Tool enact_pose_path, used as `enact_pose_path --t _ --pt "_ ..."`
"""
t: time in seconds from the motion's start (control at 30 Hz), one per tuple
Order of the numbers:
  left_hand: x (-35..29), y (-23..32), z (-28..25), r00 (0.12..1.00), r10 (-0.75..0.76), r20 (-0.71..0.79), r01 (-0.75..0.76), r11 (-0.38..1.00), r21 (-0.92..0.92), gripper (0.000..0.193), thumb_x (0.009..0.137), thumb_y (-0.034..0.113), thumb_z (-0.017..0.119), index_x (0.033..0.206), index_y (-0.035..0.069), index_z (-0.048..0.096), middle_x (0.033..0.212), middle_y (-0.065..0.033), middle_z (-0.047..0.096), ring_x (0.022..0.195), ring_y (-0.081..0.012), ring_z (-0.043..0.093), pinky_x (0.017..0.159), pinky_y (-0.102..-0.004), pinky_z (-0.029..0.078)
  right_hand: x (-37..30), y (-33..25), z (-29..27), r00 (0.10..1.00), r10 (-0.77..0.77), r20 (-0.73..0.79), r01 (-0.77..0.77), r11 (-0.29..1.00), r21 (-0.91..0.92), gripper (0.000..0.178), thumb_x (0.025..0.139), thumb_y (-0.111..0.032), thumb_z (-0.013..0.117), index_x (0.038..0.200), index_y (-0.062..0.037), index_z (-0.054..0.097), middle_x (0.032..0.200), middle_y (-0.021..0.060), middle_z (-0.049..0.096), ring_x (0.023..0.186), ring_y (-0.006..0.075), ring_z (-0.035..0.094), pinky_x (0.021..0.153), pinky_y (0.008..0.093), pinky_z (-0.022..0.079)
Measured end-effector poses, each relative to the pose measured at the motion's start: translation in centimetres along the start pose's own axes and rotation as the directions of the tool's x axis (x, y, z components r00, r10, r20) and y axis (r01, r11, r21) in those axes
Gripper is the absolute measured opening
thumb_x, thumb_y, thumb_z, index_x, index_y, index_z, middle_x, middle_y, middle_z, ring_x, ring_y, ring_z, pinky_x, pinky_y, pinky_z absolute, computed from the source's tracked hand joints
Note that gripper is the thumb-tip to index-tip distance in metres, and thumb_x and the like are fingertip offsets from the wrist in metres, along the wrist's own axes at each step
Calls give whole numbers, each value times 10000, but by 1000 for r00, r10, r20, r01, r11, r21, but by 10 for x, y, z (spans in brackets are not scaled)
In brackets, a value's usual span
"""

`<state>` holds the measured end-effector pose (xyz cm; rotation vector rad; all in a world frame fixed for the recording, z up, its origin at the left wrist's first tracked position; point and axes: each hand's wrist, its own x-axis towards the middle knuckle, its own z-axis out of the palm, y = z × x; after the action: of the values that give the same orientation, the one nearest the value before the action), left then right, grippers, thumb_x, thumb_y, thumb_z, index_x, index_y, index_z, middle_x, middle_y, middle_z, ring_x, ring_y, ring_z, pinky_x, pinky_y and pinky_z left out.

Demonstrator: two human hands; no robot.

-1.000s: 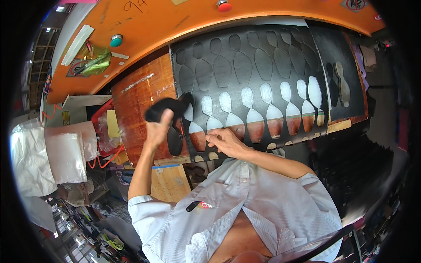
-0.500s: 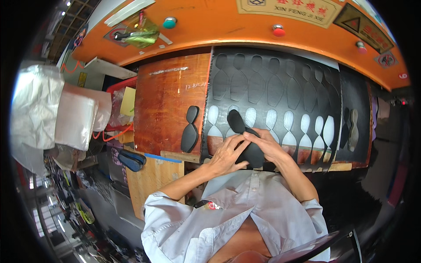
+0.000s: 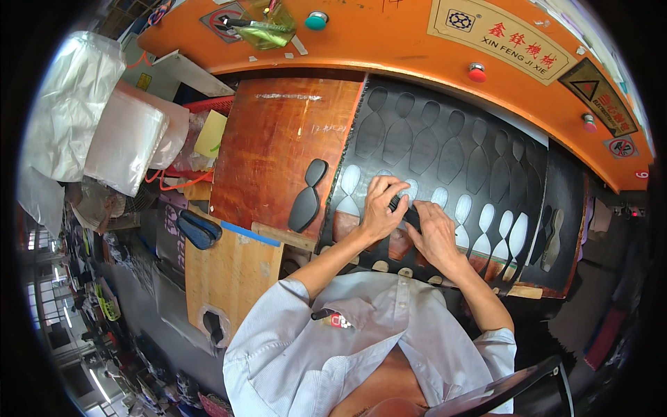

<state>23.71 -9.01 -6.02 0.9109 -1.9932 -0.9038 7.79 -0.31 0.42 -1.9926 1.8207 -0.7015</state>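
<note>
Both my hands are together over a black sheet (image 3: 533, 229) with sole shapes cut in it. Between them is a black shoe sole (image 3: 413, 214), mostly hidden by my fingers. My left hand (image 3: 382, 208) is closed on its left side, the fingers curled over the top. My right hand (image 3: 436, 236) grips the right side, with bent fingers and the thumb toward the left hand. The far row of the sheet holds cut black soles (image 3: 426, 135) lying flush. Its near row has sole-shaped openings (image 3: 486, 221) showing white and reddish brown below.
A pair of black soles (image 3: 306, 201) lies on the reddish wooden board (image 3: 278, 153) at left. Blue-black soles (image 3: 198, 228) rest by a pale wooden board (image 3: 233, 274). Plastic bags (image 3: 128, 139) stand far left. An orange machine (image 3: 389, 45) with push buttons spans the back.
The view has shifted and turned slightly. The black sole, earlier raised upright and plainly visible, is now lower and mostly covered; my hands have moved farther over the sheet, fingers bent down.
</note>
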Motion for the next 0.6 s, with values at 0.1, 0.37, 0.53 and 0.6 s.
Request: enact_pose_path --t 0.1,0.37,0.53,0.6 --pt "-5 -1 -2 997 76 -28 -73 994 85 188 907 7 693 1088 18 741 994 -110 661 976 -312 593 874 -413 502 -2 0 9 994 -93 55 97 992 -85 484 814 -132 796 1228 52 626 1133 198 688 1065 357 661 872 445 557" --pt "-5 19 -22 984 -134 -116 131 991 -37 505 957 185 705 1395 -26 571 1328 -226 611 1253 -399 566 1074 -448 455 24 -9 -8 993 81 84 -88 993 84 364 852 -163 805 1141 39 714 905 178 736 836 353 714 750 430 561" --pt "-34 32 -53 836 -546 -59 416 699 -581 728 1026 243 689 1587 -41 323 1520 -271 488 1419 -328 501 1188 -418 391 68 -45 12 904 375 205 -393 540 744 374 958 -219 765 1187 73 725 907 93 767 801 137 689 694 311 541" --pt "-45 33 -64 749 -662 -8 500 573 -649 686 1040 233 678 1567 -63 354 1462 -246 553 1366 -288 553 1153 -388 433 93 -71 48 851 468 240 -384 241 891 442 968 -234 774 1247 97 684 991 105 764 848 137 685 728 293 547"
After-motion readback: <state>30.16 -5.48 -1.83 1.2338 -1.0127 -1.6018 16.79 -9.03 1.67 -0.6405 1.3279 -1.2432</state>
